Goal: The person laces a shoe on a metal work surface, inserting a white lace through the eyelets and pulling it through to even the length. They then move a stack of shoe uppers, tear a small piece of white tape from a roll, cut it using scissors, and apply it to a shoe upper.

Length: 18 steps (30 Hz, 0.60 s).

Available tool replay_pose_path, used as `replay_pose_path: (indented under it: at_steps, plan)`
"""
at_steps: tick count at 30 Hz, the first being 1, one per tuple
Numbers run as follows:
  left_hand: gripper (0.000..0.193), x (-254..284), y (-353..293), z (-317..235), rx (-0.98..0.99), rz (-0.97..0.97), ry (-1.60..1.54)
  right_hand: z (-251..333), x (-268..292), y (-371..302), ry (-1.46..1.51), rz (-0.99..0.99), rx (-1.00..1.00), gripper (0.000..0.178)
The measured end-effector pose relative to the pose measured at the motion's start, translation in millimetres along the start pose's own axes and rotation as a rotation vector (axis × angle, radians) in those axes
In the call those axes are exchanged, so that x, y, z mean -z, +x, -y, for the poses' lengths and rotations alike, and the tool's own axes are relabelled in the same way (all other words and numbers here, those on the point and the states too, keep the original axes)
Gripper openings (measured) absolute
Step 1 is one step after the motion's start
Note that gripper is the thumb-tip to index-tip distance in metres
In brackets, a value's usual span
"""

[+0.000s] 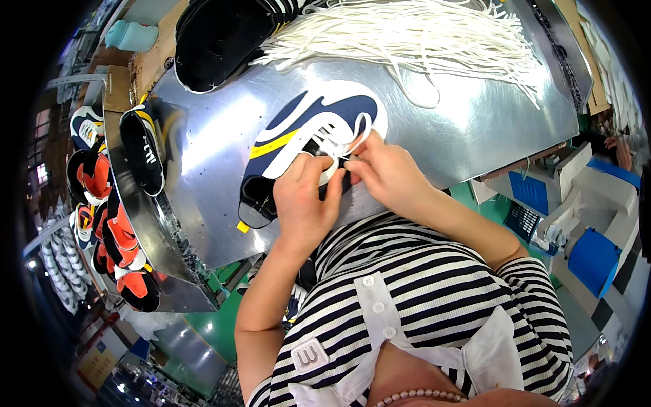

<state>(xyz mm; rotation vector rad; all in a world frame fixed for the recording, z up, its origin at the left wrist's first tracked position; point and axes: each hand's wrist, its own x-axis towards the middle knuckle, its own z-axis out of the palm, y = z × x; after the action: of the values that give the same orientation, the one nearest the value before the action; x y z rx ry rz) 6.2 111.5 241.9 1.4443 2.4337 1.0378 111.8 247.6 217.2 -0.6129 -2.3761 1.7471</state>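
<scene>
A navy, white and yellow sneaker (277, 141) lies on the metal table (224, 149) in front of me, its toe pointing away to the upper right. A white shoelace (363, 126) runs through its eyelets and stands up in a loop near the tongue. My left hand (306, 197) is over the shoe's opening, thumb and fingers pinched on the lace. My right hand (388, 171) pinches the lace from the right side, its fingertips close to the left hand's. Exactly where the lace passes between the fingertips is partly hidden.
A big pile of white laces (407, 41) covers the table's far side. Left of it stands a black shoe upper (210, 47). Another dark shoe (142, 149) lies at the left edge, beside a rack of orange and black shoes (122, 234). Blue-and-white equipment (590, 261) stands at right.
</scene>
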Motion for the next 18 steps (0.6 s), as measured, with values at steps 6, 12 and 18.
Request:
replay_pose_path:
  at_steps: [6, 12, 18]
  plan:
    - [0.013, 6.9, 0.1, -2.6, -0.055, 0.050, -0.031, 7.1, 2.1, 2.1, -0.003, 0.040, -0.033, 0.028]
    - [0.015, 17.4, -16.2, 2.0, -0.117, -0.042, 0.146, 10.7, 70.7, -22.8, -0.426, 0.008, -0.020, 0.023]
    - [0.016, 9.5, -14.6, -2.1, -0.260, -0.105, 0.225, 41.3, 23.1, 11.3, -0.515, 0.101, 0.562, 0.016]
